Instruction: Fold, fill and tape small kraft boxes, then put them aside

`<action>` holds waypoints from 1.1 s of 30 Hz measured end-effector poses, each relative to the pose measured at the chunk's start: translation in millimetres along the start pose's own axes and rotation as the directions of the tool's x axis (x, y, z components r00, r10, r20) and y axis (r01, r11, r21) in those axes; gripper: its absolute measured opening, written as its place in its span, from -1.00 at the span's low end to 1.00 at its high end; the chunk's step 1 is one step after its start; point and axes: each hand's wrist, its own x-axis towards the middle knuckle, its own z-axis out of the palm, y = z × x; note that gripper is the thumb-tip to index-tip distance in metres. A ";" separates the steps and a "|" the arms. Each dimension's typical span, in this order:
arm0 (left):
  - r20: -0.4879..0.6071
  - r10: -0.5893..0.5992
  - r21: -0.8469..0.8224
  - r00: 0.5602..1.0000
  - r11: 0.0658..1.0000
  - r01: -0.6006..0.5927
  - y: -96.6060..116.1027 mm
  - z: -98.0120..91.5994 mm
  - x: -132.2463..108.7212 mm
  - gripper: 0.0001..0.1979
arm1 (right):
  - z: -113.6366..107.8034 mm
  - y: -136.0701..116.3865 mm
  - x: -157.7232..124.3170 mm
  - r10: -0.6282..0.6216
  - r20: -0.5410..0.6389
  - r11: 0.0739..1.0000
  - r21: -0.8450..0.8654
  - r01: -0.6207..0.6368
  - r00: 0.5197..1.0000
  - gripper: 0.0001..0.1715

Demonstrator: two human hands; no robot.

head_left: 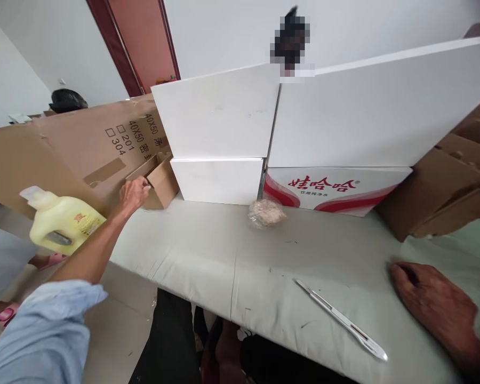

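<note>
Weight seems to sit on my right hand [436, 304], flat and empty at lower right, bracing while my left hand [134, 194] clasps the flap of the small carton [162, 186], centre left.

A pale worktop [224, 256] carries a small bundle in clear wrap [266, 213] near its back edge and a thin white tool [340, 319] lying slantwise near the front. Behind the bundle a red-and-white printed carton [328, 194] stands beneath a large white panel [380, 106]; two smaller white panels [218, 112] are stacked just to its left. A big flat cardboard sheet [84, 144] marked 40X50 leans at the left, with a yellow bottle [62, 221] in front of it, off the worktop's edge. Brown cartons [452, 186] crowd the right. Farther back are a reddish door [144, 42] and a black bag [68, 100]
</note>
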 end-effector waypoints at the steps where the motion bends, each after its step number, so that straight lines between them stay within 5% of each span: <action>1: -0.006 0.004 -0.009 1.000 1.000 -0.004 -9.4 -8.3 -21.5 -0.75 | -3.0 -5.9 0.3 0.015 0.035 0.999 0.032 -0.016 0.999 -0.70; 8: 0.005 0.069 -0.186 0.998 0.980 -0.067 -55.2 -45.8 -165.4 -0.73 | -49.0 -69.4 -1.4 0.114 0.103 0.979 0.156 -0.129 0.988 -0.78; 15: -0.033 0.304 -0.501 0.952 0.819 -0.279 -30.7 -49.8 -246.3 -0.73 | -76.0 -159.3 -52.4 -0.067 0.035 0.921 0.386 0.048 0.997 -0.61; 18: -0.042 0.394 -0.601 0.918 0.724 -0.338 -12.9 -53.3 -266.6 -0.73 | -82.9 -208.0 -85.7 -0.269 0.127 0.793 0.592 0.144 0.955 -0.43; 23: 0.036 0.540 -0.681 0.841 0.629 -0.375 -6.4 -53.4 -285.9 -0.75 | -97.1 -270.1 -127.4 -0.549 0.324 0.605 0.790 0.099 0.771 -0.02; 27: -0.092 0.378 -0.740 0.921 0.594 -0.317 -20.2 -31.1 -285.7 -0.29 | -93.8 -280.6 -142.2 -0.621 0.445 0.583 0.812 0.000 0.645 0.29; 30: 0.002 0.374 -0.771 0.927 0.592 -0.237 -27.8 -4.9 -277.6 0.01 | -87.8 -278.6 -148.7 -0.634 0.503 0.592 0.805 -0.050 0.588 0.42; 33: 0.110 0.405 -0.790 0.908 0.590 -0.167 -27.2 19.9 -268.1 0.09 | -86.8 -276.6 -159.1 -0.655 0.517 0.584 0.809 -0.065 0.551 0.53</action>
